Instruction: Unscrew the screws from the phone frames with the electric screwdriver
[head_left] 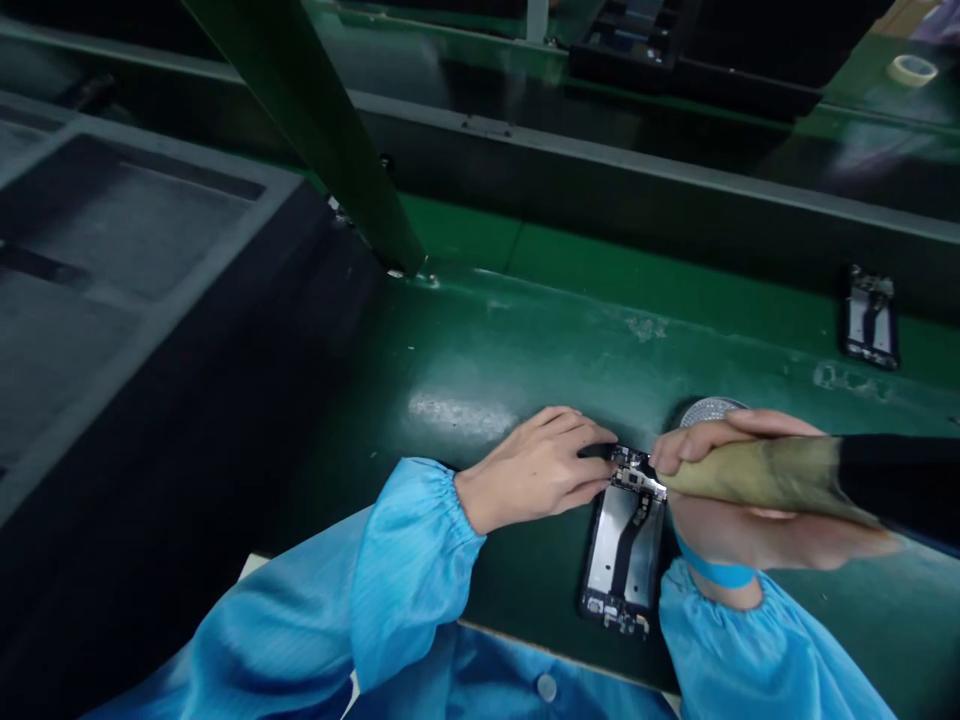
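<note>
An opened phone (626,550) lies on the green bench, its silver inner plate, dark flex cable and top circuit board bare. My left hand (544,465) holds the phone by its upper left edge, fingers bent against the board end. In my right hand (750,520) is a thick, tapered tool that looks like an electric screwdriver (757,472), yellowish with a black rear end. Its narrow end points at the phone's board; the very tip is hard to make out. Behind the right hand a round dish with a silvery, grainy top (712,410) is partly covered.
Another opened phone (870,318) lies at the far right of the green bench (555,350). A slanting green post (330,130) rises beyond my left hand. Grey-topped dark equipment (150,230) fills the left. A tape roll (912,70) sits at the top right.
</note>
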